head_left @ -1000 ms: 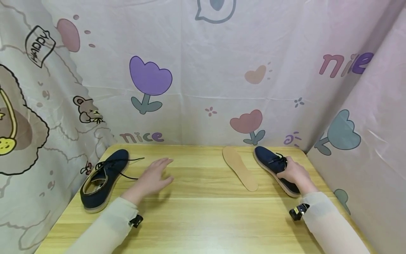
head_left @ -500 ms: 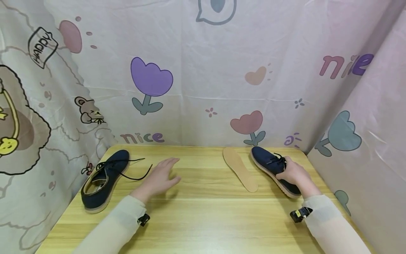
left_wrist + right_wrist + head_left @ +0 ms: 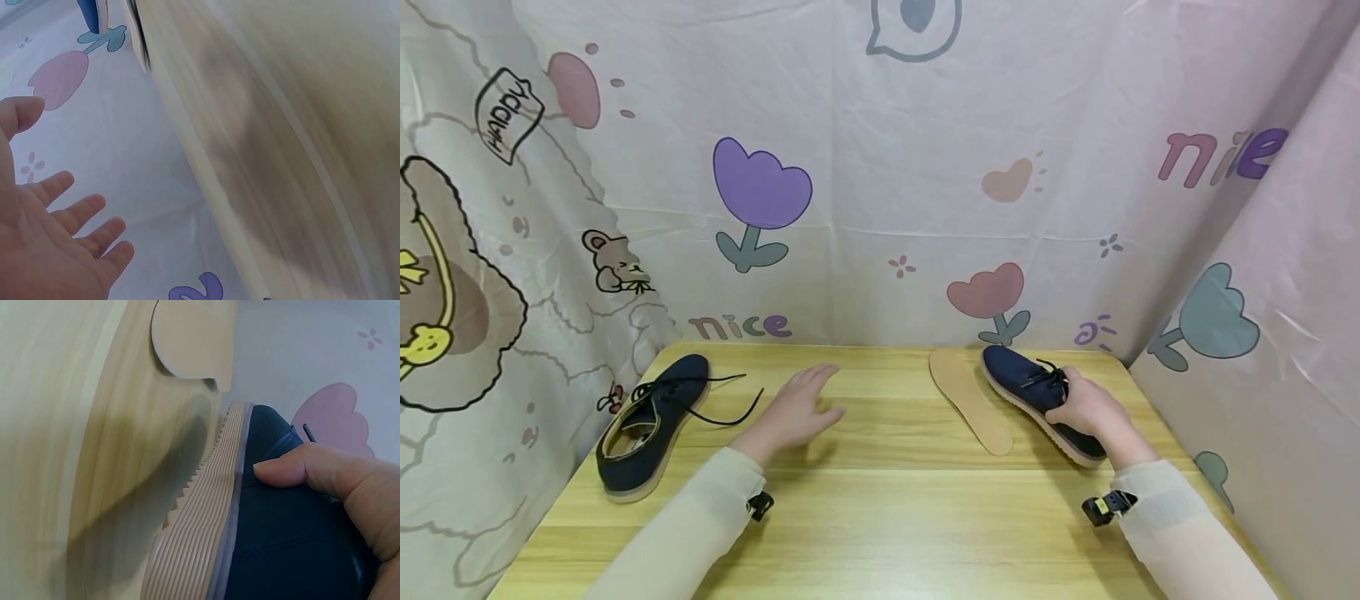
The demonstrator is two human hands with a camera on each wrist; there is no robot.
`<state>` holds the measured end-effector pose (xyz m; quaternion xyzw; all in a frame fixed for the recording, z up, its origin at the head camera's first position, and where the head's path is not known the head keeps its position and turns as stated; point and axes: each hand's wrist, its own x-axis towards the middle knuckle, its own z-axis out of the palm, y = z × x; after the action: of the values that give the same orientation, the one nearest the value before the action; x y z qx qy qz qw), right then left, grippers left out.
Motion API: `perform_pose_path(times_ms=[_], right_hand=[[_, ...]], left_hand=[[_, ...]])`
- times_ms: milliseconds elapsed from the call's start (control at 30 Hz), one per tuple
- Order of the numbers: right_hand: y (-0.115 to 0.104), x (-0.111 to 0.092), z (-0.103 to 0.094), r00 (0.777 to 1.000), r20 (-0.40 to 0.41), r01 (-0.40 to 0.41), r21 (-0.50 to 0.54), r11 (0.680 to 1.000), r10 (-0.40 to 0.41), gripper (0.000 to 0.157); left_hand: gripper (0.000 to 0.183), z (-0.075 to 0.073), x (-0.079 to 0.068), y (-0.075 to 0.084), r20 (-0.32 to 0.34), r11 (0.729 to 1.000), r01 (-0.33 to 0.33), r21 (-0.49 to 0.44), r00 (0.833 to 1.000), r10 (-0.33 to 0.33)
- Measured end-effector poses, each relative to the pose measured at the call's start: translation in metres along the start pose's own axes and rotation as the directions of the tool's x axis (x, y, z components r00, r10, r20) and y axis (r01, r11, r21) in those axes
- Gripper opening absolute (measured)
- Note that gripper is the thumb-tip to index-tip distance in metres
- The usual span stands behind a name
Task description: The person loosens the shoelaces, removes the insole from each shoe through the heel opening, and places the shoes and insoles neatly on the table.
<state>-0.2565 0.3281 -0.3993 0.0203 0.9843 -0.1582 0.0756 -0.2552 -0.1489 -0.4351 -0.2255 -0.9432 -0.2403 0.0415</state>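
One-handed, gripping a dark blue shoe [image 3: 1018, 377] with the right hand [image 3: 1092, 410] around its middle, thumb [image 3: 284, 471] on the side facing the insole [image 3: 972, 403], toe and laces [image 3: 1049, 375] ahead of the grip, heel close to the wrist. Hovering over the table [image 3: 880, 525] with the left hand [image 3: 796, 414], relaxed and holding nothing, fingers loosely spread, between the insole and a second shoe [image 3: 664, 427], just beside its trailing lace [image 3: 724, 424].

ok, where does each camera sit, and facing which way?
Head: worn on the head, facing forward and down at the table; left hand, right hand and sleeves show.
Left wrist: on that wrist, facing table edge and curtain; left hand shows.
Right wrist: on that wrist, facing the held shoe; right hand shows.
Shared: head and right wrist both show held shoe and insole.
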Motion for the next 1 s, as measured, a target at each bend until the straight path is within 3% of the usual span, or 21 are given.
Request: perform_pose_path(times_ms=[600,1000], right_hand=[[-0.034,-0.005,0.003,0.99,-0.046,0.135,-0.031,0.99,-0.137,0.094],[-0.056,-0.01,0.003,0.985,-0.036,0.168,-0.028,0.985,-0.169,0.092]], left_hand=[[0.08,0.01,0.02,0.007,0.038,0.997,0.027,-0.068,0.999,-0.024],[0.081,0.02,0.029,0.02,0.066,0.997,0.01,-0.082,0.998,-0.004]])
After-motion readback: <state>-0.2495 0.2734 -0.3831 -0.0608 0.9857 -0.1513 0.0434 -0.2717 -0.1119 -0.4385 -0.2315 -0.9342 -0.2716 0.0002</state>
